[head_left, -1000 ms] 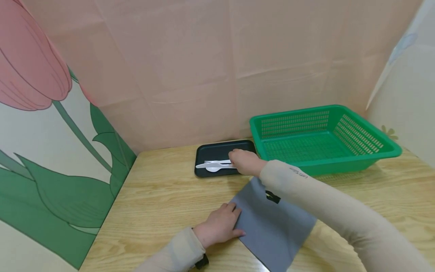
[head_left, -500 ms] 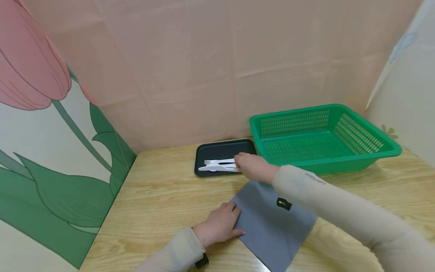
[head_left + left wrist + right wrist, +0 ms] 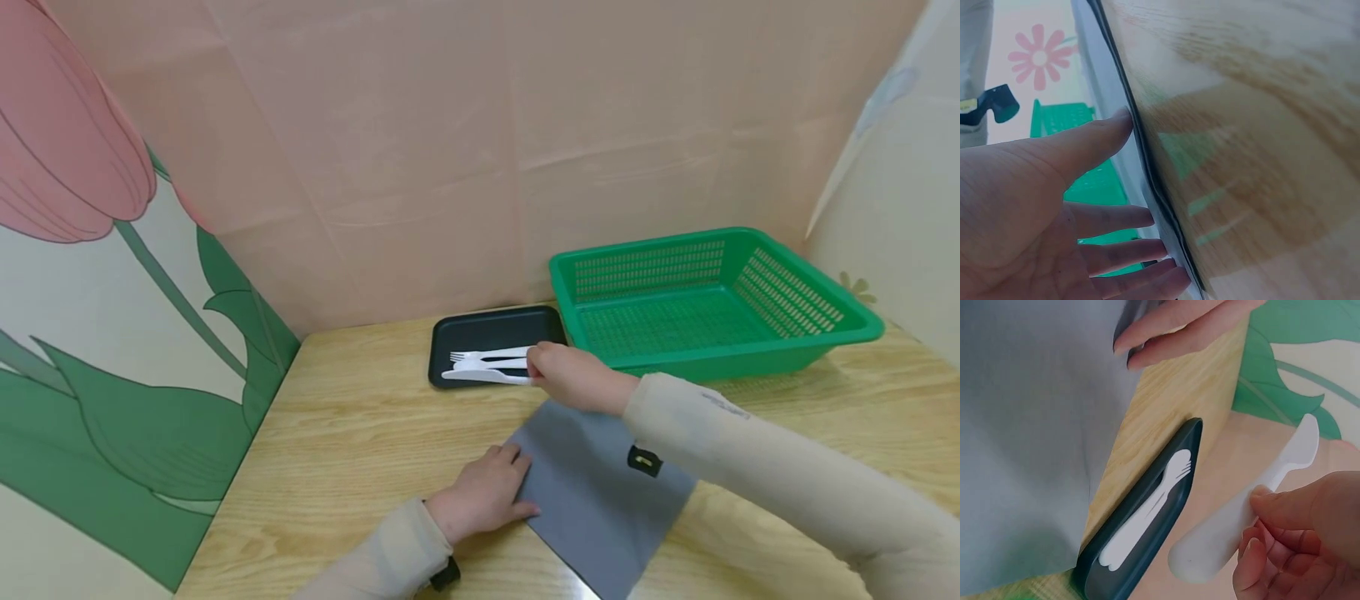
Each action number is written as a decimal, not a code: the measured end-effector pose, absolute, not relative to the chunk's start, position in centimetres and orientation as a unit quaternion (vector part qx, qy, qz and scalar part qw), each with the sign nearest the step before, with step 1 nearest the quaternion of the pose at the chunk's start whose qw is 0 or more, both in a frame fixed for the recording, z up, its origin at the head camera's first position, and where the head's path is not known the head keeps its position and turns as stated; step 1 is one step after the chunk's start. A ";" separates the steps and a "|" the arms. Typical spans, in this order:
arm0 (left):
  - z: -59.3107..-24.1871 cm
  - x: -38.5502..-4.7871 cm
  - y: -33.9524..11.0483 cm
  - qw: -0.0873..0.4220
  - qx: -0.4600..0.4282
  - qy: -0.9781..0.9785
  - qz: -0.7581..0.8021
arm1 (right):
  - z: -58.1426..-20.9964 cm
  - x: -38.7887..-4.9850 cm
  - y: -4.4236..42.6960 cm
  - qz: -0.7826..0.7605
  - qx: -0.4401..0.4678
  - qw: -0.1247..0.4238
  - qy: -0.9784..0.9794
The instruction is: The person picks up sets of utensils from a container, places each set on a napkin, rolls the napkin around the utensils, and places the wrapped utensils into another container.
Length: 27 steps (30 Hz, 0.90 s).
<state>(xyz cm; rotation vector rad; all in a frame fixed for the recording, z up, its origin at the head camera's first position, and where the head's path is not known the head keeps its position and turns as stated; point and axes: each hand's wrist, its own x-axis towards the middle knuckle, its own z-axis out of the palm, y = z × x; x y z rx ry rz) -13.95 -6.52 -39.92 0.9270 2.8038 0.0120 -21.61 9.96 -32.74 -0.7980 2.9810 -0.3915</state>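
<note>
"Watching from my screen, I see the right hand (image 3: 577, 375) pinching a white knife (image 3: 483, 378). Where exactly?"

"Over the near edge of the black tray (image 3: 495, 327), by my head view. My right wrist view shows thumb and fingers narrow on it, apart from the other cutlery."

"What lies in the tray?"

"A white fork (image 3: 480, 354) and spoon (image 3: 468, 365) (partly overlapping, as I read it)."

"And the left hand (image 3: 483, 493)?"

"Resting on the desk (image 3: 360, 425) at the gray cloth's (image 3: 600, 500) edge, its fingers straight and spread, thumb touching the cloth. The green basket (image 3: 720, 362) stands just beside the tray."
</note>
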 end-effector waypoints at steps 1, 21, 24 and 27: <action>-39.9 -13.9 -6.5 0.094 0.313 0.945 0.004 | -32.7 -21.5 10.0 -0.127 -0.255 0.018 0.958; -40.0 -14.0 -6.6 0.094 0.315 0.945 -0.002 | -33.4 -19.5 12.0 -0.141 -0.271 0.005 0.952; -40.0 -14.0 -6.6 0.094 0.315 0.944 -0.003 | -33.7 -19.4 12.4 -0.146 -0.275 0.006 0.950; -40.0 -14.1 -6.6 0.095 0.316 0.944 -0.002 | -34.1 -19.3 12.7 -0.158 -0.282 0.007 0.946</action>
